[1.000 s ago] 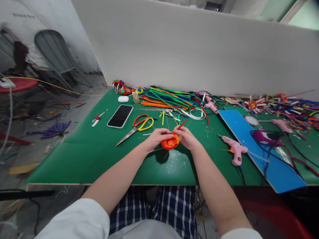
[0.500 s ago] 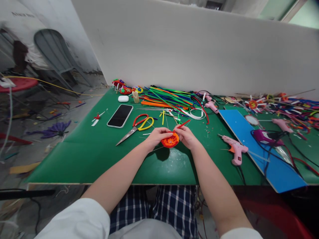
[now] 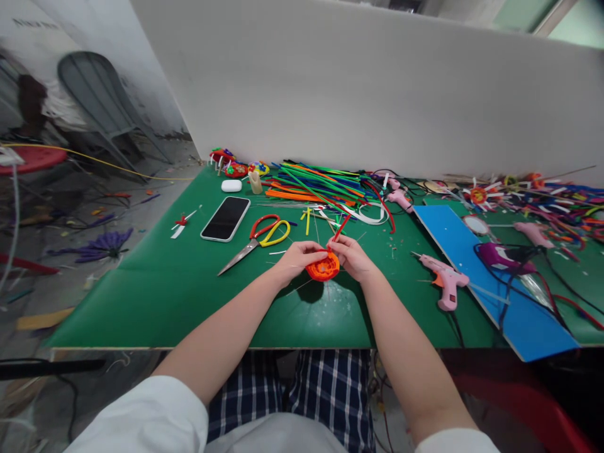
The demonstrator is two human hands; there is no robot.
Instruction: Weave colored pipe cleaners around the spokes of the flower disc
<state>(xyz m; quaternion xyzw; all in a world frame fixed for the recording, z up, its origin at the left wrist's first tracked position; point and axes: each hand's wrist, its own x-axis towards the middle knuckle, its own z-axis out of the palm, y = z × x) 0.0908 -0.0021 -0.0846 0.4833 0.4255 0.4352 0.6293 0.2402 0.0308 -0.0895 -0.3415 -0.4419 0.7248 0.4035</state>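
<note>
A round orange woven disc (image 3: 323,267) with thin wire spokes is held just above the green table (image 3: 189,296) between both hands. My left hand (image 3: 298,257) pinches its left rim with closed fingers. My right hand (image 3: 352,257) grips its right side and also pinches a red strip (image 3: 342,228) that rises from the disc's top edge toward the far right.
Red and yellow scissors (image 3: 261,235) and a black phone (image 3: 225,218) lie to the left. A heap of coloured strips (image 3: 321,184) fills the back. A pink glue gun (image 3: 442,280) rests by a blue board (image 3: 491,283) on the right.
The red strip's free end has swung more upright. Both hands stay on the orange disc, which has shifted a little away from me.
</note>
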